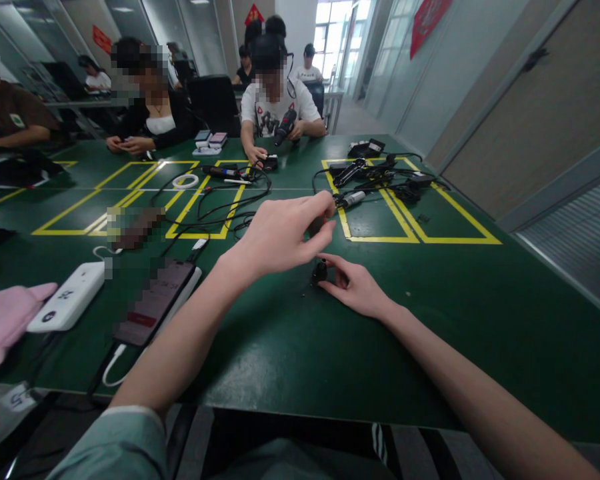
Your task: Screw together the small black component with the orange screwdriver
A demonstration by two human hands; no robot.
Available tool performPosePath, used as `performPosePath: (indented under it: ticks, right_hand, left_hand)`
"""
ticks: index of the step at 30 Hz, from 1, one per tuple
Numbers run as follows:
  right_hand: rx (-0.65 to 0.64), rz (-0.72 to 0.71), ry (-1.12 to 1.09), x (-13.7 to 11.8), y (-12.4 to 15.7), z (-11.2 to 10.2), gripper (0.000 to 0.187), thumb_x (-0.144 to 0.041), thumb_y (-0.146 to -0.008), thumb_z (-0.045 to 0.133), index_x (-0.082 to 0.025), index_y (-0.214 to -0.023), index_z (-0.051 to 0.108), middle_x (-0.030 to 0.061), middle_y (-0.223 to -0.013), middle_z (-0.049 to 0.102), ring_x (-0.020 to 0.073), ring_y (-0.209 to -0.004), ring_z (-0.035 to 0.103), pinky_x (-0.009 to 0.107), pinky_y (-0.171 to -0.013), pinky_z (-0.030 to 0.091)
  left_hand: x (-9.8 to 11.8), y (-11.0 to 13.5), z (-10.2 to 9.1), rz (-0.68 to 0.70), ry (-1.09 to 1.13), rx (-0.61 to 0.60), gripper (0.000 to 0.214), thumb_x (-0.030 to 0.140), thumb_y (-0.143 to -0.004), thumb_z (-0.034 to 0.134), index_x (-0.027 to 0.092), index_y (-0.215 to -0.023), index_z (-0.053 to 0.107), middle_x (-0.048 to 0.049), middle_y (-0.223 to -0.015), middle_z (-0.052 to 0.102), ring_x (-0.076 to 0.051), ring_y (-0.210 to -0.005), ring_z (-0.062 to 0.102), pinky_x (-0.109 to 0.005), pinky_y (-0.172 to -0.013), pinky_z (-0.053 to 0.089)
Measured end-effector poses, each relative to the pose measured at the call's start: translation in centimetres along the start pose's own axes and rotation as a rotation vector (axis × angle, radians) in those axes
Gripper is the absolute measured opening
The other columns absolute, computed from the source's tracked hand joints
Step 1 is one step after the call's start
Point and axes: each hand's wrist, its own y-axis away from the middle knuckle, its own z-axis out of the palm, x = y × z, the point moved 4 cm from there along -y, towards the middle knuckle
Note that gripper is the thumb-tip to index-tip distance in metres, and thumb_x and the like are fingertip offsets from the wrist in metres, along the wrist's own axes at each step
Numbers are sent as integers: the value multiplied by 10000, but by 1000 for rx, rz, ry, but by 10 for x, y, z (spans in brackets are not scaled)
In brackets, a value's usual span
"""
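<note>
My left hand (290, 230) is held above the table, with its fingers curled and closed. Something dark with a touch of red shows between thumb and forefinger, but most of it is hidden. Below and slightly to the right, my right hand (357, 287) rests low at the tabletop. Its thumb and forefinger pinch a small black knob-like part (319, 272), which stands upright on the green table (280, 340). A few tiny dark specks lie beside that part.
Left of my arm lie a phone (153, 303), a white power strip (73, 297) and pink cloth (10, 320). Tangled black cables (380, 175), a white tape roll (185, 181) and yellow tape outlines lie farther back. A person opposite holds a power drill (285, 127).
</note>
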Motion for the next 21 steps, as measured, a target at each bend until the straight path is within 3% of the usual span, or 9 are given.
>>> performPosePath:
  ticks: [4, 9, 13, 18, 21]
  right_hand:
    - [0, 13, -9, 0, 0, 0, 548, -280, -878, 664, -196, -1414, 592, 18, -843, 701, 135, -532, 534, 303, -578, 424]
    - [-44, 58, -44, 2, -1, 2, 632, -282, -861, 684, -174, -1467, 542, -10, -772, 671, 134, -521, 511, 303, -589, 424]
    - [-60, 94, -97, 2, 0, 2, 643, -283, -870, 678, -186, -1486, 522, -39, -718, 622, 133, -527, 493, 303, -609, 442]
    - [-59, 53, -117, 1, -1, -3, 636, -326, -946, 597, -186, -1547, 440, -71, -639, 494, 167, -576, 528, 335, -672, 500]
    - [-45, 11, -79, 3, -1, -8, 668, -319, -977, 533, -194, -1603, 337, -49, -690, 510, 182, -625, 541, 350, -695, 516]
  left_hand:
    - [-2, 0, 0, -10, 4, 3, 216, 353, -987, 505, 187, -1024, 638, -5, -805, 692, -147, -717, 633, -251, -648, 403]
    - [0, 1, 1, 22, -4, 18, 199, 261, -941, 515, 182, -1079, 634, -27, -902, 695, -153, -774, 637, -255, -673, 421]
    - [-8, -1, 0, -48, 56, 153, 128, 297, -958, 564, 203, -1023, 620, 24, -729, 602, -133, -670, 580, -243, -632, 378]
    - [-61, 0, 7, -286, 228, 487, 113, 234, -924, 563, 207, -815, 545, 36, -659, 487, -116, -619, 458, -250, -620, 351]
    - [-102, 6, 30, -422, 378, 468, 181, 191, -847, 538, 202, -684, 461, 38, -624, 425, -120, -620, 399, -254, -624, 336]
